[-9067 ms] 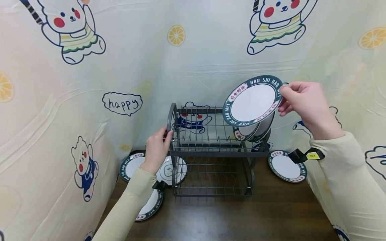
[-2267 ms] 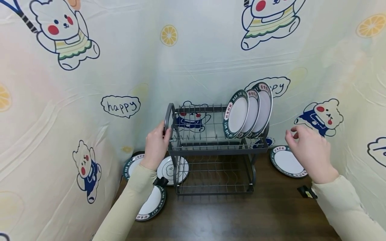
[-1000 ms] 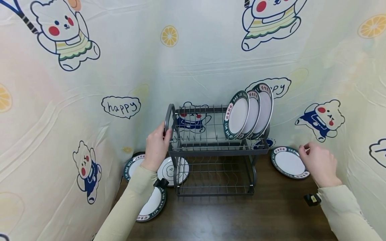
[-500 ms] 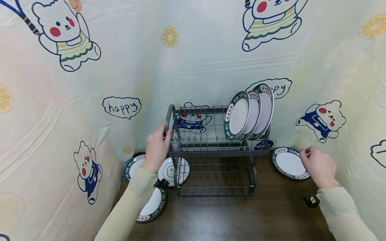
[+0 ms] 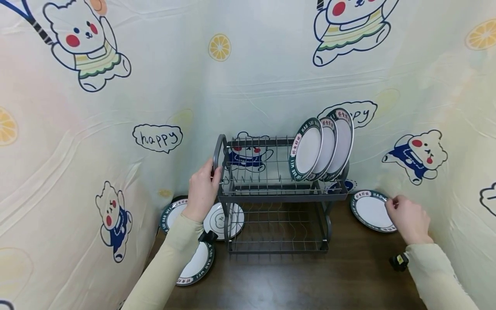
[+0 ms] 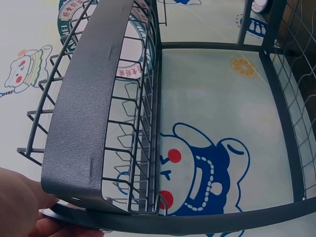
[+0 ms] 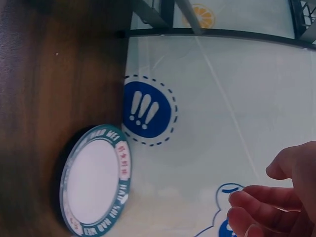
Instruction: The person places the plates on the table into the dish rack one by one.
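Note:
My left hand [image 5: 203, 189] grips the left end of a dark two-tier dish rack [image 5: 286, 198] by its side frame. In the left wrist view, fingers [image 6: 49, 228] lie under the rack's bar. Three white plates with green lettered rims stand tilted in the right part of the upper tier; the front plate [image 5: 306, 150] shows most fully. My right hand [image 5: 408, 218] holds nothing, its fingers loosely bent, as the right wrist view shows. It hovers by the right edge of another green-rimmed plate [image 5: 373, 211] lying on the table, apart from it in the right wrist view.
To the rack's left lie a green-rimmed plate [image 5: 174, 213], an upturned white plate [image 5: 218, 221] and a nearer green-rimmed plate [image 5: 198, 267], partly behind my left arm. The brown table [image 5: 279, 280] meets a printed cloth [image 5: 248, 86] at back and sides.
The plate my right hand held above the rack now stands in the upper tier. That hand let go and moved down right, beside the plate on the table. My left hand stays on the rack.

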Demonstrator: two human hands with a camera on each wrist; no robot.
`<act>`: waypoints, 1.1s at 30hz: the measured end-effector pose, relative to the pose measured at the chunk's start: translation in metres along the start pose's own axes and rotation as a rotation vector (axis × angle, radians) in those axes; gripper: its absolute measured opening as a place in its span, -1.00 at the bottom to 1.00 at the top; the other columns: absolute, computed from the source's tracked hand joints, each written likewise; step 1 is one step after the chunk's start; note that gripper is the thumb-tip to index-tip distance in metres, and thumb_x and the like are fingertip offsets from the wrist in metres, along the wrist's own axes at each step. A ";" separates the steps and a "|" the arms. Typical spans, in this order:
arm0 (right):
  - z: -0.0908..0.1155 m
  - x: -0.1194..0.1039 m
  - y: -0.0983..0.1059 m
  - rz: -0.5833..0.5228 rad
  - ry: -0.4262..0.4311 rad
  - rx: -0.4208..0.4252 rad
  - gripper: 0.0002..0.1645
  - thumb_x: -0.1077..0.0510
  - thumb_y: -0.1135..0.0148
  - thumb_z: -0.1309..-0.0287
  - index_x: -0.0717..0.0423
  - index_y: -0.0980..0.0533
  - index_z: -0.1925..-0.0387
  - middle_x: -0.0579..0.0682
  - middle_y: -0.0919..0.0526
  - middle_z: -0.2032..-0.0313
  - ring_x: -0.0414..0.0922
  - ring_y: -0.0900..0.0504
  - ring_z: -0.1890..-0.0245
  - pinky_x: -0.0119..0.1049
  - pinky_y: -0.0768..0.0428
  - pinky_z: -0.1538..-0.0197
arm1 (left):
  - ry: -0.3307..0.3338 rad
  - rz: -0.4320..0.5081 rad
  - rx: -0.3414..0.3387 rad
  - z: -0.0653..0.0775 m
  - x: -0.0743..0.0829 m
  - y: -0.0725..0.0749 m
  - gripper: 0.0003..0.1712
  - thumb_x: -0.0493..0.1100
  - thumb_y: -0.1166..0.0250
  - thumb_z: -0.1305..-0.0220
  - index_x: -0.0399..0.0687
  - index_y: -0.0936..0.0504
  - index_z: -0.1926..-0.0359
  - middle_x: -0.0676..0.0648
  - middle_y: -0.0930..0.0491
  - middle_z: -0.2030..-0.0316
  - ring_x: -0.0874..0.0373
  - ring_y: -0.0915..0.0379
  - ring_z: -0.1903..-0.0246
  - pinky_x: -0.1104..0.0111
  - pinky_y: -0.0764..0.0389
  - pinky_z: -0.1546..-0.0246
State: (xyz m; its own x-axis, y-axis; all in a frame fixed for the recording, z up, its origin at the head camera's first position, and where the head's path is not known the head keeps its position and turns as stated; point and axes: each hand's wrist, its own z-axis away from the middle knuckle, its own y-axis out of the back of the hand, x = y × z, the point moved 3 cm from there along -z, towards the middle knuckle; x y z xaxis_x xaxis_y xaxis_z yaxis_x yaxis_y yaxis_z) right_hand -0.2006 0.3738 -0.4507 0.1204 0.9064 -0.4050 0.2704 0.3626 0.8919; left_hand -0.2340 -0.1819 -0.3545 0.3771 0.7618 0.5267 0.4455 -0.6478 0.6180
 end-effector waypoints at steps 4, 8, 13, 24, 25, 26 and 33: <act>0.000 0.008 -0.007 -0.007 -0.022 -0.029 -0.58 0.06 0.00 -0.45 0.33 -0.56 0.36 0.13 -0.59 0.58 0.09 -0.49 0.57 -0.08 -0.34 0.56 | -0.001 0.003 0.001 0.000 0.000 0.000 -0.84 -0.21 -0.17 -0.58 -0.26 -0.57 0.08 -0.23 -0.67 0.32 -0.08 -0.61 0.42 0.14 -0.69 0.45; -0.001 0.020 -0.016 -0.009 -0.047 -0.064 -0.59 0.05 0.01 -0.44 0.30 -0.54 0.39 0.11 -0.56 0.58 0.08 -0.48 0.56 -0.12 -0.32 0.55 | 0.000 0.002 0.001 0.001 0.000 0.000 -0.82 -0.22 -0.18 -0.58 -0.29 -0.59 0.04 -0.23 -0.67 0.31 -0.08 -0.61 0.42 0.14 -0.68 0.46; -0.002 0.035 -0.025 -0.023 -0.094 -0.146 -0.57 0.04 0.01 -0.43 0.33 -0.55 0.36 0.14 -0.57 0.53 0.09 -0.49 0.50 -0.13 -0.37 0.52 | 0.003 -0.001 0.003 0.000 0.000 0.002 -0.77 -0.22 -0.17 -0.59 -0.33 -0.60 -0.02 -0.25 -0.68 0.30 -0.08 -0.61 0.41 0.14 -0.68 0.45; 0.003 0.069 -0.055 -0.035 -0.172 -0.258 -0.46 -0.05 0.05 -0.46 0.17 -0.48 0.58 0.04 -0.48 0.60 0.01 -0.45 0.53 -0.18 -0.32 0.51 | -0.007 0.006 0.003 0.000 -0.001 0.001 -0.84 -0.23 -0.19 -0.57 -0.27 -0.58 0.03 -0.22 -0.68 0.32 -0.09 -0.66 0.37 0.09 -0.73 0.38; 0.004 0.072 -0.058 -0.038 -0.185 -0.265 -0.46 -0.06 0.06 -0.46 0.15 -0.46 0.60 0.03 -0.46 0.61 0.01 -0.44 0.54 -0.18 -0.32 0.51 | -0.008 0.008 0.001 0.000 -0.001 0.001 -0.85 -0.23 -0.18 -0.57 -0.25 -0.58 0.05 -0.21 -0.67 0.33 -0.08 -0.66 0.36 0.10 -0.74 0.37; 0.005 0.074 -0.061 -0.037 -0.198 -0.270 -0.46 -0.07 0.07 -0.45 0.13 -0.43 0.62 0.03 -0.45 0.61 0.01 -0.44 0.54 -0.18 -0.32 0.52 | -0.009 0.010 -0.001 0.000 -0.001 0.001 -0.87 -0.23 -0.18 -0.58 -0.24 -0.57 0.07 -0.20 -0.67 0.33 -0.08 -0.66 0.36 0.10 -0.73 0.37; 0.010 0.088 -0.077 -0.067 -0.273 -0.300 -0.44 -0.11 0.07 -0.46 0.13 -0.46 0.59 0.03 -0.45 0.59 0.01 -0.45 0.51 -0.17 -0.34 0.50 | 0.004 0.007 -0.010 0.001 0.000 0.001 -0.82 -0.20 -0.15 -0.60 -0.26 -0.57 0.04 -0.21 -0.67 0.32 -0.08 -0.64 0.37 0.11 -0.71 0.40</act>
State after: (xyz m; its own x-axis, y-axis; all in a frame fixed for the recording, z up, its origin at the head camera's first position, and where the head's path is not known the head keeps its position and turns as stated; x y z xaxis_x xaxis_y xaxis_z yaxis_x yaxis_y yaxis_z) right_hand -0.2016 0.4237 -0.5569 0.3714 0.8023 -0.4672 0.0008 0.5029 0.8643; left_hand -0.2328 -0.1825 -0.3546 0.3773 0.7572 0.5332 0.4349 -0.6532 0.6198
